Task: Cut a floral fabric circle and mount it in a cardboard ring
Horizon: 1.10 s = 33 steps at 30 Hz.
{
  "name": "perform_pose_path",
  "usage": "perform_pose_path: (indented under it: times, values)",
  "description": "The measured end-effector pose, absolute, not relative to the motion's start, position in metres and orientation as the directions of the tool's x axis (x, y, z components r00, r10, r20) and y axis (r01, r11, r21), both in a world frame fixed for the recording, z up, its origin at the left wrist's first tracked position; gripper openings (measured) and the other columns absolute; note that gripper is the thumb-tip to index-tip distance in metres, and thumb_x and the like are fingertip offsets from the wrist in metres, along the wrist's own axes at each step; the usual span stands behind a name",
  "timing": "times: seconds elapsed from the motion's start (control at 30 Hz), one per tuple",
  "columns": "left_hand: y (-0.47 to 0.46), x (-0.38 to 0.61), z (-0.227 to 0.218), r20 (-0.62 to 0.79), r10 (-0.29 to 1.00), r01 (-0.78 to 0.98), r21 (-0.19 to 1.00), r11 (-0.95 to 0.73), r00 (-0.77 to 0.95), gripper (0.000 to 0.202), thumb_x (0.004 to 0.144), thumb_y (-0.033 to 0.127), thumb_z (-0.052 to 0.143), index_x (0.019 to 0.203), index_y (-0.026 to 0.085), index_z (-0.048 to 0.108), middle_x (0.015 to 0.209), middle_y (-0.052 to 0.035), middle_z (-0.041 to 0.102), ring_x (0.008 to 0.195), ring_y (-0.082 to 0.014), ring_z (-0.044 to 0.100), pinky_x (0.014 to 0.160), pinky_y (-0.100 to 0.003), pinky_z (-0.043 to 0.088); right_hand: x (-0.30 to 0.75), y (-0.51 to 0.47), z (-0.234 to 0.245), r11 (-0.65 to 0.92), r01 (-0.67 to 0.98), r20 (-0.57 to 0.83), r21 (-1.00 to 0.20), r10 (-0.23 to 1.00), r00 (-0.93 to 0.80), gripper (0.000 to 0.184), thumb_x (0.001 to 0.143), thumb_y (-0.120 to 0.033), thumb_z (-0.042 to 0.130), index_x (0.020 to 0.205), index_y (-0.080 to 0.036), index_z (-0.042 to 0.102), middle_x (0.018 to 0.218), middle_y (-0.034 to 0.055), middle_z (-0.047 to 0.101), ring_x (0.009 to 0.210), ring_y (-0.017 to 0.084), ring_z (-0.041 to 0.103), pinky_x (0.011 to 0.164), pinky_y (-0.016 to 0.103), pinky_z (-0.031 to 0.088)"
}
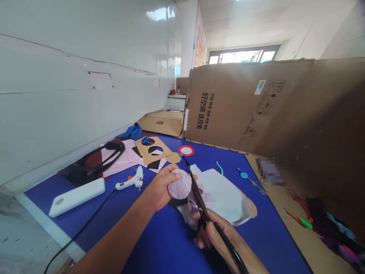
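The left hand can sweep over the blue mat, but the upright cardboard box blocks the far right.

Left hand holding fabric disc, right hand gripping black scissors

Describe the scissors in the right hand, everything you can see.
The long scissors have dark metal-looking blades and glossy black handles running out of view. The right hand grips the handles. They slant forward and up, tips at the edge of a pale pink patterned disc, over a white fabric piece. How far the blades are open cannot be told.
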<state>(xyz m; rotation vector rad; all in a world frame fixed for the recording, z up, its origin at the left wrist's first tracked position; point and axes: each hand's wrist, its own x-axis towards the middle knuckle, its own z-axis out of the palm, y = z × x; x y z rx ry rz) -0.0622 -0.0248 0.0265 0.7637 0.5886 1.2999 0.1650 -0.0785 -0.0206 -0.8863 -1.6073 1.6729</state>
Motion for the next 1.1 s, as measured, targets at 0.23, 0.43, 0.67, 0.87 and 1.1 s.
perform_pose_path:
  times: [0.23, 0.43, 0.67, 0.87, 1.1]
  values:
    - [-0.026, -0.061, 0.026, 0.044, 0.98, -0.617, 0.782, 0.088, 0.196, 0.024, 0.077, 0.022, 0.086, 0.08, 0.018, 0.063, 0.094, -0.0119, 0.081, 0.088, -0.0275, 0.078, 0.082, -0.038, 0.06, 0.162, -0.073, -0.031, -0.123, -0.061, -0.062, -0.991, 0.797, -0.6, 0.072, 0.088, -0.087, 0.061, 0.119, -0.022, 0.072, 0.069, 0.0007, 0.055, 0.071, 0.022, 0.053, 0.079, 0.04, 0.048]
    - [-0.022, -0.061, 0.024, 0.037, 0.999, -0.584, 0.812, -0.028, 0.004, 0.032, 0.075, 0.021, 0.09, 0.079, 0.019, 0.058, 0.083, -0.005, 0.078, 0.074, -0.021, 0.075, 0.069, -0.03, 0.056, 0.163, -0.071, -0.02, 0.003, -0.033, 0.02, -0.999, 0.852, -0.524, 0.069, 0.088, -0.086, 0.062, 0.112, -0.022, 0.073, 0.076, 0.0032, 0.06, 0.072, 0.022, 0.055, 0.072, 0.036, 0.048]
    - [-0.026, -0.051, 0.026, 0.037, 0.996, -0.588, 0.805, -0.077, -0.08, 0.041, 0.073, 0.025, 0.095, 0.087, 0.021, 0.056, 0.09, -0.0043, 0.08, 0.093, -0.0271, 0.08, 0.086, -0.04, 0.061, 0.176, -0.061, -0.006, -0.04, 0.069, -0.053, -0.997, 0.98, -0.193, 0.065, 0.08, -0.076, 0.08, 0.118, -0.024, 0.071, 0.084, 0.0027, 0.064, 0.069, 0.02, 0.058, 0.06, 0.032, 0.052]
    - [-0.033, -0.033, 0.018, 0.01, 0.995, -0.641, 0.764, -0.072, -0.1, 0.039, 0.075, 0.027, 0.093, 0.09, 0.021, 0.057, 0.098, -0.0075, 0.081, 0.101, -0.0285, 0.079, 0.091, -0.041, 0.06, 0.171, -0.052, 0.005, 0.084, 0.063, 0.079, -0.994, 0.994, -0.079, 0.064, 0.08, -0.075, 0.081, 0.115, -0.023, 0.067, 0.081, 0.0033, 0.068, 0.062, 0.018, 0.059, 0.057, 0.032, 0.052]
    - [-0.045, -0.02, 0.018, -0.01, 0.999, -0.709, 0.705, -0.024, -0.044, 0.034, 0.081, 0.023, 0.088, 0.102, 0.02, 0.062, 0.116, -0.0099, 0.08, 0.106, -0.0248, 0.076, 0.095, -0.036, 0.057, 0.137, -0.052, 0.029, 0.103, -0.106, 0.112, -0.989, 0.99, -0.081, 0.069, 0.065, -0.067, 0.095, 0.11, -0.024, 0.065, 0.069, -0.0038, 0.064, 0.062, 0.017, 0.058, 0.057, 0.028, 0.047]
